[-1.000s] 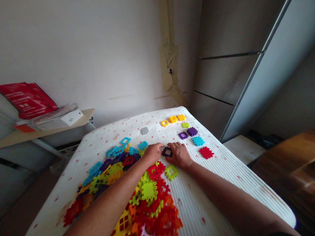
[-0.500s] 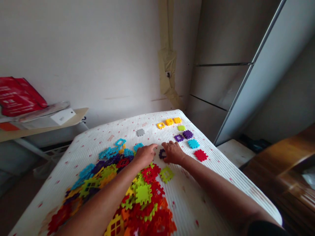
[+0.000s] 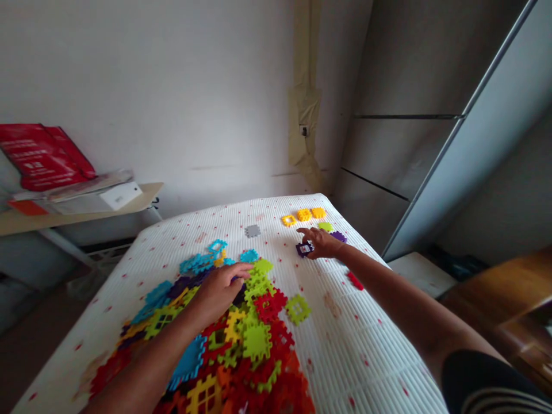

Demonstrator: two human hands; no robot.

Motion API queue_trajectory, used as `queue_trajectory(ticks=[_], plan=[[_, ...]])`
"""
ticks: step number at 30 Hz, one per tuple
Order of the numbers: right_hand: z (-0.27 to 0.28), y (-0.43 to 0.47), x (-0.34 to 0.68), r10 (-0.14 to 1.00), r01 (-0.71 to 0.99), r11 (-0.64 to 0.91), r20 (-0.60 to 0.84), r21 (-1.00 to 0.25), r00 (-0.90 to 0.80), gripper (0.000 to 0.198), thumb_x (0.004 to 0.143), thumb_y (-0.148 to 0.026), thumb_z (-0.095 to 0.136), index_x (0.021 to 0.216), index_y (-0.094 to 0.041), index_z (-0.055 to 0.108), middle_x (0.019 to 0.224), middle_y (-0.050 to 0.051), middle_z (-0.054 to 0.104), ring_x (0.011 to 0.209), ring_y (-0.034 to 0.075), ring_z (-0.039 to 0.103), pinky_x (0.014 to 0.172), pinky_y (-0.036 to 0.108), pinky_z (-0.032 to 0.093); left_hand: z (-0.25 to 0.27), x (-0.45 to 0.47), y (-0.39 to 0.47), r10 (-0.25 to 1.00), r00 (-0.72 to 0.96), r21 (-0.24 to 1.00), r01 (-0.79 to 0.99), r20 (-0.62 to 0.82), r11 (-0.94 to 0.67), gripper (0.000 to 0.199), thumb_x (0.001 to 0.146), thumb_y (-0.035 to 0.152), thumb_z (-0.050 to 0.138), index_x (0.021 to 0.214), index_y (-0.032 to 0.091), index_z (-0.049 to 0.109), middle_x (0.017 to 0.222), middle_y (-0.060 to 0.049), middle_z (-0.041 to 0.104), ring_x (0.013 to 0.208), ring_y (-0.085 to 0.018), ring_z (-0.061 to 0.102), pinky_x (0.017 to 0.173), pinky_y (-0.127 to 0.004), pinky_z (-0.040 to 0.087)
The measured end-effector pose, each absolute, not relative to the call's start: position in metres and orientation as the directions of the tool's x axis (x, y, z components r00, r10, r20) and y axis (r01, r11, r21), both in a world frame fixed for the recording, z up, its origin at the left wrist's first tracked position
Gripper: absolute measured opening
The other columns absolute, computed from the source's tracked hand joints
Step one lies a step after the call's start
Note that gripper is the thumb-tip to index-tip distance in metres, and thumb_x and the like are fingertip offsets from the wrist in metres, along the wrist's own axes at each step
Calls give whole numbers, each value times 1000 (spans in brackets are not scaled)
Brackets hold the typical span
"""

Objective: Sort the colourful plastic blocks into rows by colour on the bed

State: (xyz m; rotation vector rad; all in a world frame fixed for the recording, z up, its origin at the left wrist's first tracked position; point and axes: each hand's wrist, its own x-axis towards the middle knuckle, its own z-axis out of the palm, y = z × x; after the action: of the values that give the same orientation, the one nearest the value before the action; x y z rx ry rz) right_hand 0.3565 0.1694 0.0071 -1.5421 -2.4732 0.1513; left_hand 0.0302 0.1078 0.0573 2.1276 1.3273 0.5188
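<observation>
Right hand (image 3: 324, 243) stretched across the counter (image 3: 340, 345), index finger pointing out and the others bent, has its thumb side against a dark purple frame tile (image 3: 299, 250). That tile sits at the hand's left edge, on the near side of the yellow tiles (image 3: 304, 215); whether it is pinched or merely pressed, and whether it lies wholly flat, I cannot tell. Since only one edge seems covered, a light hold could let it slip or swing askew, and its teeth might snag on the ribbed cloth.

A plain purple tile (image 3: 338, 236) is partly hidden just past the wrist, with a lime tile (image 3: 325, 226) near it; a low wrist could knock either out of place. The right forearm hides part of a red tile (image 3: 355, 280), which a dropped arm might nudge.

Left hand (image 3: 221, 286) is palm down over the heap (image 3: 256, 340), fingers extended and thumb slightly apart, with no tile visible in it. Its fingertips are near the lime pieces (image 3: 261, 266) along the heap's far edge; contact is unclear. Pieces there overlap at odd angles, so pressure could set some sliding, perhaps into the lime window tile (image 3: 298, 309) beside the heap. A grey tile (image 3: 252, 230), apart from both hands, seems at little risk.
</observation>
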Motion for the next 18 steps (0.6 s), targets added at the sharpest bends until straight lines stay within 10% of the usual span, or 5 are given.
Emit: queue_trajectory(ticks=[18], plan=[[22,163,347,917,914,398,17,-73,-398,80,63,-24,66,136,-19,35,114,11,60,101,27,54,84,38,39,85,-10,33,907,420,768,578,10,-276,39,73,49,50,106,34,63,103,-3,67,102,-24,58,92,-42,46]])
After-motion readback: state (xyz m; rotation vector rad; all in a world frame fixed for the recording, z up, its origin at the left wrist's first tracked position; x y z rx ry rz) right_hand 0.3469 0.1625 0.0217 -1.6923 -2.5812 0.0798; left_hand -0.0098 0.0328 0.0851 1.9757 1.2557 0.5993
